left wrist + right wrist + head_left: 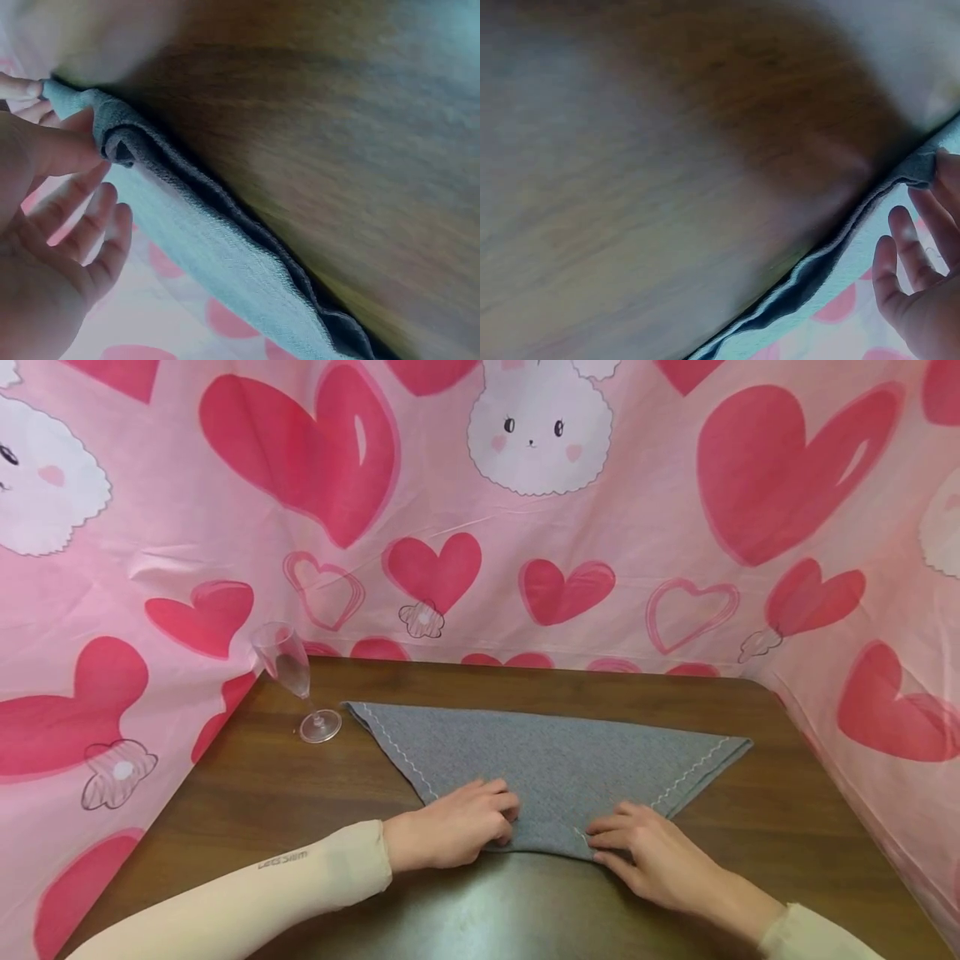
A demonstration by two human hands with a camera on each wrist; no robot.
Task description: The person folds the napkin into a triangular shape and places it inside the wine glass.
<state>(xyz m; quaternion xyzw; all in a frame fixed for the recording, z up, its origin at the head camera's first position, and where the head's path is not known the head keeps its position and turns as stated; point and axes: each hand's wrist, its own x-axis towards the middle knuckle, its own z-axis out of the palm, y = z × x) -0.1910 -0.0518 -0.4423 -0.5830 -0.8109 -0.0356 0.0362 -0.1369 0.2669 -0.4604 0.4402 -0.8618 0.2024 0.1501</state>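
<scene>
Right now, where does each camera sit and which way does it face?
Head: above, looking forward and down at cloth, glass, table; left hand, right hand and sleeves show.
Left wrist: low beside cloth edge; fingers show.
Right wrist: low along cloth edge; fingers show.
Shared: cloth, table.

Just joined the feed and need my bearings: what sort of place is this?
Probably a makeshift tabletop recording booth, not a working kitchen: a dark wooden table walled in by pink heart-and-bunny sheeting, with only a folded grey cloth and a clear champagne flute on it.
</scene>
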